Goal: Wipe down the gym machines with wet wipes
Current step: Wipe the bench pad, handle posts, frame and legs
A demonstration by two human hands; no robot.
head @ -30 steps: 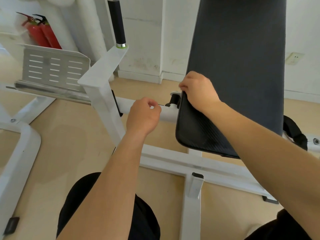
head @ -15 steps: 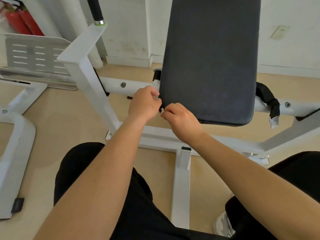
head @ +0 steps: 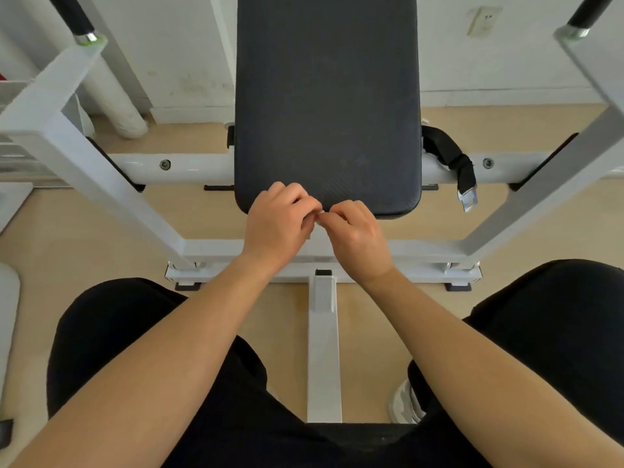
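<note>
The gym machine's black pad stands upright in front of me, mounted on a white steel frame. My left hand and my right hand meet fingertip to fingertip just below the pad's bottom edge. Both are closed, pinching a small white piece of wet wipe between them. Only a sliver of the wipe shows; the fingers hide the rest. My legs in black trousers straddle the frame's centre beam.
Slanted white lever arms rise at the left and right, each topped by a black grip. A black strap with a metal buckle hangs right of the pad. A white wrapped pipe and wall socket sit behind.
My right hand came down off the pad's left edge to meet my left hand at the bottom edge. The view has swung to face the pad squarely.
</note>
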